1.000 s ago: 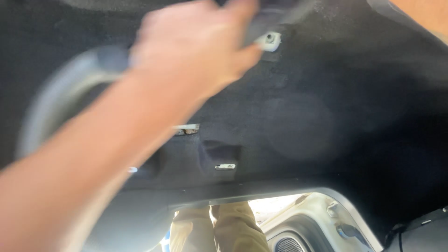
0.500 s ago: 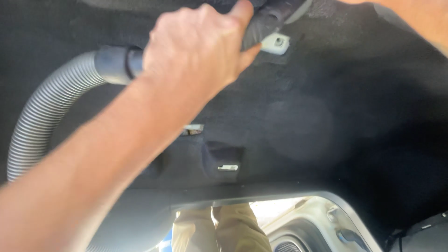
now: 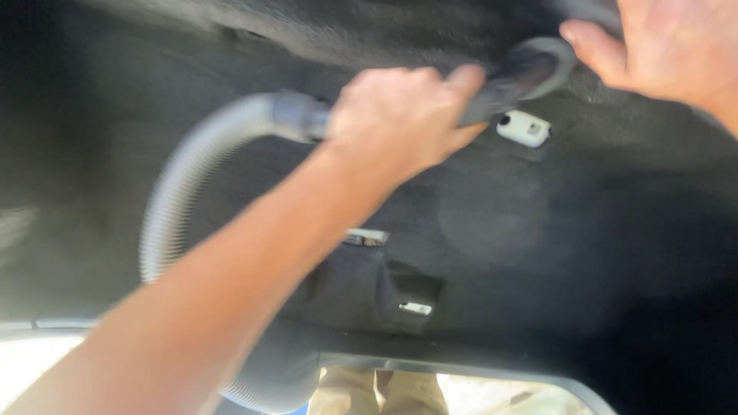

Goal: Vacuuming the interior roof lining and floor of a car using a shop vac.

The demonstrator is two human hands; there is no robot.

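Note:
My left hand [image 3: 400, 115] is shut around the dark handle of a vacuum nozzle [image 3: 516, 75], and my forearm runs in from the lower left. The nozzle's mouth presses against the dark felt car ceiling [image 3: 615, 230]. A grey ribbed hose [image 3: 181, 184] curves from the handle down to the left and is blurred. My right hand [image 3: 661, 54] is at the upper right with its fingers spread, flat against the ceiling. Its thumb tip is right beside the nozzle's mouth.
A small white plastic clip [image 3: 523, 128] sits in the ceiling just below the nozzle. Two small metal fittings [image 3: 367, 237] [image 3: 416, 308] lie lower in the felt. A bright window opening [image 3: 461, 392] with a pale frame runs along the bottom edge.
My left hand and the nozzle have shifted right and lower in view. My right hand has come much further into view, next to the nozzle. The hose has swung and blurred.

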